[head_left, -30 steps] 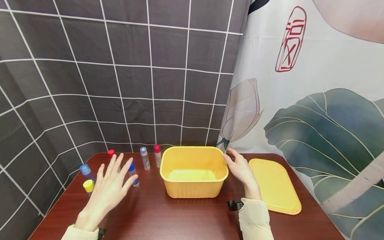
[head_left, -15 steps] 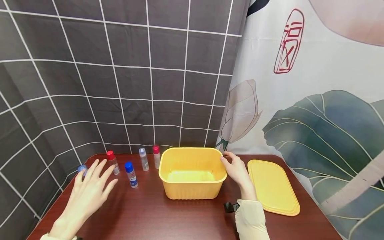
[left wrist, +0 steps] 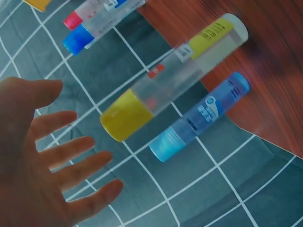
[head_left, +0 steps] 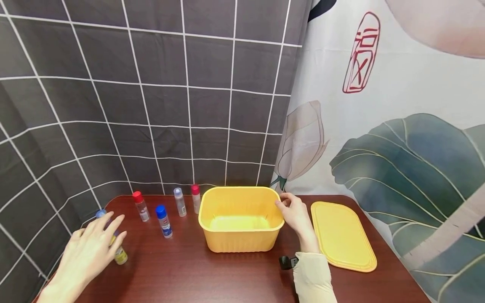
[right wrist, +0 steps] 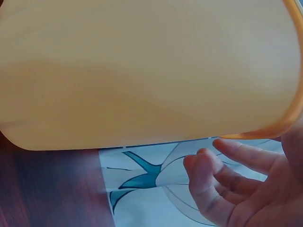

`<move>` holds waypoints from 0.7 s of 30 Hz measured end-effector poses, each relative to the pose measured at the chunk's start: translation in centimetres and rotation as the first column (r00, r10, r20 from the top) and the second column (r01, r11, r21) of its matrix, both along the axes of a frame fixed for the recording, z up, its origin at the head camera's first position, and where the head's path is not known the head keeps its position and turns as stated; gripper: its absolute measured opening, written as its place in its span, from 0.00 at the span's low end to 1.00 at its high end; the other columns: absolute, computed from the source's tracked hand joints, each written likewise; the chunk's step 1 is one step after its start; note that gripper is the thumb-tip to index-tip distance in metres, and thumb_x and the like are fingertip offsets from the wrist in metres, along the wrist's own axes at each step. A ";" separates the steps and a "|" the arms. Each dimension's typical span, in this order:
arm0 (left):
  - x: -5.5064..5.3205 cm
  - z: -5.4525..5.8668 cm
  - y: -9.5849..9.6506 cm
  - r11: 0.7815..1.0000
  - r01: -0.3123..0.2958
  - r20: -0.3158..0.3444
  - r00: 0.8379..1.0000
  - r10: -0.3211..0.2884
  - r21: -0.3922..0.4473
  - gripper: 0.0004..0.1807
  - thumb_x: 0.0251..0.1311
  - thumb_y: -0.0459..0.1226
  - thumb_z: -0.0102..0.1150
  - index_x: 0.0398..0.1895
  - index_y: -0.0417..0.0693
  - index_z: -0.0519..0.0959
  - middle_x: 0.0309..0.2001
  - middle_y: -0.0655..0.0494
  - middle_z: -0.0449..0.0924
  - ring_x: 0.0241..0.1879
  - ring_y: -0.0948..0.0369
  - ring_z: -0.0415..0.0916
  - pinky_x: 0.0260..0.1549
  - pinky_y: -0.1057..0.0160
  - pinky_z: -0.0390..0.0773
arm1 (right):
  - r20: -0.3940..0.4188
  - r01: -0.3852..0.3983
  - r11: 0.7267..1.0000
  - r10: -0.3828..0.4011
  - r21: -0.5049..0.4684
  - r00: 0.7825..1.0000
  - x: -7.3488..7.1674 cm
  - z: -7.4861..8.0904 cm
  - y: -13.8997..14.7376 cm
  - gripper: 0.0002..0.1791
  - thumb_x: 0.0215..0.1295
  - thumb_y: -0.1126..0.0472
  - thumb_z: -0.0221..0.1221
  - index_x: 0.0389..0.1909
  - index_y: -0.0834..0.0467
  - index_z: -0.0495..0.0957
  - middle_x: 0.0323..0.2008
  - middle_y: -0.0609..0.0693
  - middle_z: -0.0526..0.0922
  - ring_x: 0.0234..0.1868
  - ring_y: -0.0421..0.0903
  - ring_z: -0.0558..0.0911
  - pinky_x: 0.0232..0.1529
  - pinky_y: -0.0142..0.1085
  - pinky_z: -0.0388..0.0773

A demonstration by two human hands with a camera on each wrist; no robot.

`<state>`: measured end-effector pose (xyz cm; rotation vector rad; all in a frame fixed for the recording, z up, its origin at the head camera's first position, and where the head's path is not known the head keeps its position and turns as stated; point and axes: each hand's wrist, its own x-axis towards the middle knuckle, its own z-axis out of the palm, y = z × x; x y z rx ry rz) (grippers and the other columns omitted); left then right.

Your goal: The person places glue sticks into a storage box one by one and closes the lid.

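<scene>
Left hand (head_left: 89, 248) is spread, gripping nothing, just beside the yellow-capped bottle (head_left: 120, 254) on the table (head_left: 212, 280), partly hiding it and the light-blue-capped bottle (left wrist: 203, 111) from head view. Right hand (head_left: 297, 212) is at the yellow bin's (head_left: 240, 241) right rim, probably steadying it; can't tell if it's pinching. Lid (head_left: 343, 235) lies flat at right, likely keeping the bin accessible. Farther: blue-capped (head_left: 164, 225), red-capped (head_left: 142, 209), pale-capped (head_left: 180, 205), crimson-capped (head_left: 196, 201) bottles; grid curtain (head_left: 208, 105) behind limits reach.
</scene>
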<state>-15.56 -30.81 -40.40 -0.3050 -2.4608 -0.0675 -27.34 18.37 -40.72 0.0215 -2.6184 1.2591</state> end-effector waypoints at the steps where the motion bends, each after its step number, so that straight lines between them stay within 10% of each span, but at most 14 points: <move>1: 0.0 -0.1 -0.2 1.000 -0.006 0.005 1.000 0.006 0.000 0.24 0.52 0.40 0.64 0.53 0.43 0.77 0.53 0.37 0.74 0.47 0.39 0.74 0.33 0.37 0.70 | 0.000 0.003 1.000 -0.003 -0.002 1.000 0.0 0.0 0.0 0.17 0.66 0.58 0.62 0.51 0.64 0.79 0.33 0.54 0.78 0.34 0.50 0.76 0.36 0.40 0.76; 13: 0.0 -0.7 -1.4 0.997 -0.063 0.141 0.988 0.056 0.048 0.23 0.48 0.39 0.70 0.48 0.39 0.78 0.43 0.37 0.79 0.31 0.40 0.79 0.17 0.42 0.73 | -0.004 0.021 1.000 -0.021 -0.006 1.000 -0.1 -0.2 0.0 0.17 0.64 0.58 0.63 0.50 0.63 0.79 0.31 0.53 0.77 0.33 0.49 0.76 0.34 0.38 0.74; 21: 0.0 -1.2 -1.9 0.997 -0.035 0.096 0.995 0.029 0.064 0.18 0.47 0.35 0.69 0.43 0.40 0.80 0.34 0.42 0.81 0.25 0.44 0.79 0.15 0.41 0.71 | 0.009 0.033 0.999 -0.033 -0.035 0.999 -0.2 -0.4 0.0 0.11 0.64 0.59 0.64 0.40 0.62 0.79 0.27 0.52 0.74 0.30 0.48 0.74 0.31 0.36 0.71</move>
